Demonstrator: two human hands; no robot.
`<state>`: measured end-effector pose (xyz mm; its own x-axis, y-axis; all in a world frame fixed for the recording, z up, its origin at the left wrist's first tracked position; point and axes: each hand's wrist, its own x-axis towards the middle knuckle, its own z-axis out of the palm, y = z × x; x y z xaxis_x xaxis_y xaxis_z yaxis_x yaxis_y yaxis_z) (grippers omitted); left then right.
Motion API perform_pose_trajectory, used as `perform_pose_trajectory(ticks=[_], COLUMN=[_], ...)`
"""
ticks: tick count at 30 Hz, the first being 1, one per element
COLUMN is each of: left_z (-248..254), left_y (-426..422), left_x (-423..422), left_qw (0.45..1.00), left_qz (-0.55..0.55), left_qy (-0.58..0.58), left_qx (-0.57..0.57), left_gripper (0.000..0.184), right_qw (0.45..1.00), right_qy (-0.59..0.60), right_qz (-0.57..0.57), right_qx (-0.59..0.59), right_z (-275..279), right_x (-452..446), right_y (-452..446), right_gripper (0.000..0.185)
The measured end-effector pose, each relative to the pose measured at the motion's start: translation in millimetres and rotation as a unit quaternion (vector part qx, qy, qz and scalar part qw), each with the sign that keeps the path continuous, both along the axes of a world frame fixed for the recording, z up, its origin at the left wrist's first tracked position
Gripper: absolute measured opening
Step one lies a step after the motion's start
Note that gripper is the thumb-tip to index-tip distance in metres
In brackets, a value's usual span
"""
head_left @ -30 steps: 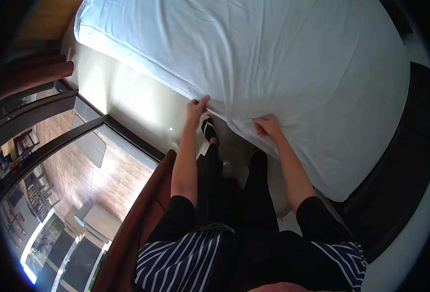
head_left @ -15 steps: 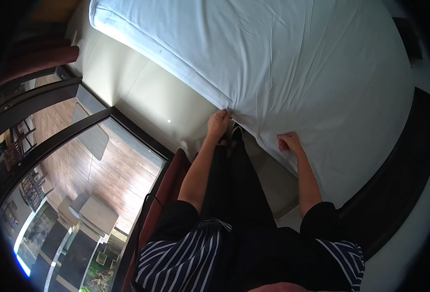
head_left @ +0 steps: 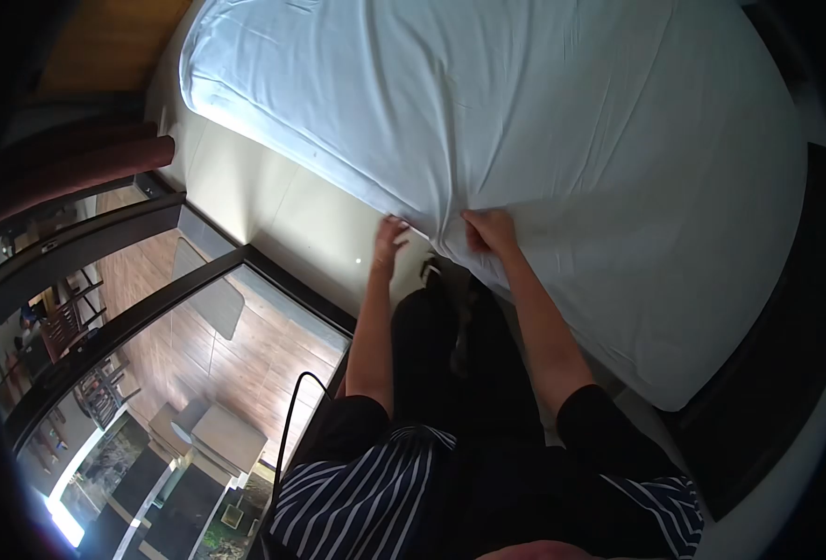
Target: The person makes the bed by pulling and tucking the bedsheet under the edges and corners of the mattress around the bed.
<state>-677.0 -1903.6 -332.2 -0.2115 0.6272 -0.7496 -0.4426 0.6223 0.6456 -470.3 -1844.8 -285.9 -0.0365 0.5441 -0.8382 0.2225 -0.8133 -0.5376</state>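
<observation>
A white bed sheet covers the mattress, with creases running up from its near edge. My right hand is closed on the sheet close to that edge, the thumb pressed against the fingers. To its left, my left hand is at the border of the mattress, its fingers bent but apart. The fingertips are slightly blurred, and I see no cloth between them. Between the two hands a gathered fold of sheet runs up across the bed.
A dark headboard curves along the right of the bed. Pale floor tiles lie between the bed and a dark-framed glass door. A dark red curtain hangs at the left. A black cable runs beside me.
My left hand has let go of the sheet edge and shifted left. My right hand has moved left and forward, closing on the sheet. The creases now gather between my hands.
</observation>
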Motion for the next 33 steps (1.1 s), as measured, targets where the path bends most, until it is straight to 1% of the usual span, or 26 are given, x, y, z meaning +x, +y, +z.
perform_pose_trajectory(ticks=[1, 2, 3, 4, 5, 7, 8, 9, 11, 14, 17, 18, 19, 20, 21, 22, 24, 26, 27, 28, 29, 31, 32, 33], left_z=[6.1, 7.7, 6.1, -10.5, -8.0, -5.0, 8.6, 0.4, -7.9, -29.8, -17.8, 8.2, -12.2, -5.1, 1.3, -4.0, -30.5, -54.1, -51.0, -47.4, -23.9, 19.2, 12.9, -4.1], left_y=[15.4, 31.5, 45.6, 52.8, 60.1, 61.3, 63.6, 61.3, 53.7, 44.9, 56.3, 67.5, 56.2, 53.7, 54.5, 55.1, 57.7, 73.0, 85.3, 98.6, 123.9, 159.3, 168.5, 165.7], left_x=[-13.7, -26.2, -38.5, -49.6, -60.3, -68.2, -68.3, -69.1, -72.6, -74.2, -101.2, -115.3, -125.2, -129.0, -132.3, -133.3, -130.8, -149.8, -163.2, -182.7, -200.3, -213.0, -215.4, -222.9], left_qw=[0.999, 0.993, 0.978, 0.97, 0.943, 0.922, 0.921, 0.93, 0.917, 0.941, 0.929, 0.91, 0.933, 0.935, 0.936, 0.933, 0.928, 0.947, 0.956, 0.974, 0.985, 0.994, 0.972, 0.921], left_qz=[0.01, -0.073, -0.154, -0.182, -0.268, -0.315, -0.342, -0.324, -0.345, -0.284, -0.307, -0.343, -0.328, -0.324, -0.322, -0.338, -0.361, -0.308, -0.279, -0.225, -0.169, -0.097, -0.192, -0.309], left_qy=[0.045, 0.091, 0.139, 0.161, 0.195, 0.221, 0.187, 0.158, 0.182, 0.138, 0.166, 0.195, 0.108, 0.105, 0.103, 0.09, 0.069, 0.029, 0.011, 0.01, 0.011, 0.02, 0.116, 0.239], left_qx=[0.024, 0.018, 0.013, 0.024, -0.024, 0.053, 0.018, 0.078, 0.088, 0.125, 0.125, 0.132, 0.103, 0.101, 0.1, 0.089, 0.068, 0.083, 0.086, 0.02, -0.042, -0.055, -0.063, 0.019], left_gripper=[0.039, 0.041, 0.042, 0.041, 0.038, 0.039, 0.039, 0.035, 0.033, 0.033, 0.031, 0.03, 0.029, 0.028, 0.028, 0.026, 0.024, 0.024, 0.026, 0.032, 0.041, 0.055, 0.052, 0.052], right_qw=[1.0, 0.999, 0.999, 0.999, 0.999, 1.0, 0.999, 0.998, 0.995, 0.984, 0.961, 0.966, 0.97, 0.973, 0.978, 0.983, 0.986, 0.982, 0.981, 0.98, 0.98, 0.982, 0.982, 0.983], right_qy=[-0.008, 0.025, 0.017, 0.011, 0.004, -0.019, -0.037, -0.058, -0.1, -0.167, -0.245, -0.227, -0.209, -0.189, -0.173, -0.155, -0.125, -0.095, -0.092, -0.089, -0.082, -0.086, -0.081, -0.079], right_qz=[0.001, -0.005, -0.014, -0.027, -0.043, -0.021, -0.018, -0.021, -0.022, -0.061, 0.001, -0.009, -0.022, -0.039, -0.054, -0.068, -0.105, -0.151, -0.159, -0.165, -0.171, -0.153, -0.151, -0.147], right_qx=[0.01, 0.041, 0.031, 0.02, 0.007, 0.003, 0.0, 0.004, -0.005, 0.01, 0.126, 0.127, 0.127, 0.126, 0.099, 0.074, 0.019, -0.052, -0.057, -0.062, -0.065, -0.074, -0.078, -0.083], right_z=[-0.1, -13.1, -12.1, -10.6, -10.4, -9.3, -6.5, 0.5, 19.2, 36.3, 24.4, 31.1, 34.3, 37.7, 34.9, 30.7, 17.2, -2.1, -4.1, -5.5, -8.3, -17.7, -21.0, -23.1], right_x=[3.2, 5.6, 5.1, 0.6, -4.3, -6.4, -4.1, -5.1, -12.8, -30.6, -46.5, -59.0, -78.7, -100.4, -118.5, -135.0, -139.6, -138.4, -138.5, -137.5, -137.0, -134.4, -134.0, -131.7], right_y=[0.1, -3.4, -0.9, 1.9, 3.8, 3.2, 3.4, 8.7, 5.7, 4.3, -4.6, 5.1, 12.6, 19.9, 28.2, 40.9, 60.4, 66.6, 65.6, 65.5, 67.9, 68.6, 70.9, 72.0], right_gripper=[0.043, 0.045, 0.045, 0.046, 0.046, 0.045, 0.045, 0.044, 0.044, 0.042, 0.045, 0.046, 0.046, 0.046, 0.046, 0.046, 0.044, 0.041, 0.042, 0.044, 0.046, 0.043, 0.043, 0.042])
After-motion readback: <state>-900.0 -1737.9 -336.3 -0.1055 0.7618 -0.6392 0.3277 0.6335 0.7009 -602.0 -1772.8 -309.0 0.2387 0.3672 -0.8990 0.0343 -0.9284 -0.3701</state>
